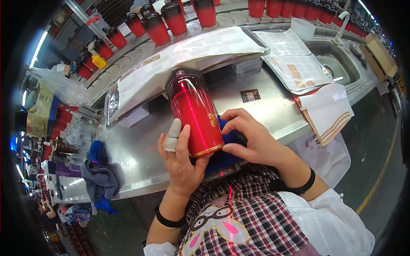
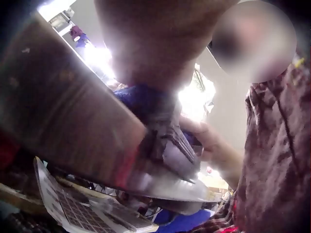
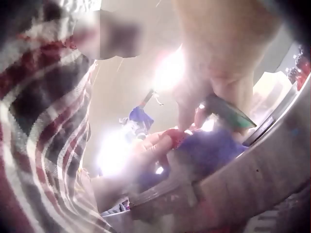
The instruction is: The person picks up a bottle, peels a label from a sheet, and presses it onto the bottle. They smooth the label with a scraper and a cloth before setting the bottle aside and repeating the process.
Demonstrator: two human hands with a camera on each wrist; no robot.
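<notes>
A glossy red bottle point(image 1: 194, 111) with a dark shoulder lies tilted, its neck end against a grey rest point(image 1: 191, 71) and its gold-rimmed base toward the body. My left hand point(image 1: 181, 164) grips the base end, fingers up the left side and thumb at the base; one finger wears a pale wrap point(image 1: 173, 134). At the bottle's right side, by a gold emblem point(image 1: 212, 120), my right hand point(image 1: 258, 141) has its fingers bent. In the right wrist view, a dark greenish flat piece point(image 3: 233, 115) sits between its thumb and fingers. A red laser line runs along the bottle.
A steel table point(image 1: 141, 164) carries sheet-covered trays point(image 1: 205, 47) and label sheets point(image 1: 299, 70). Behind stand several red bottles point(image 1: 156, 29) on a conveyor. At right are a sink point(image 1: 341, 64) and hanging paper point(image 1: 329, 111); a grey cloth point(image 1: 100, 181) hangs at left.
</notes>
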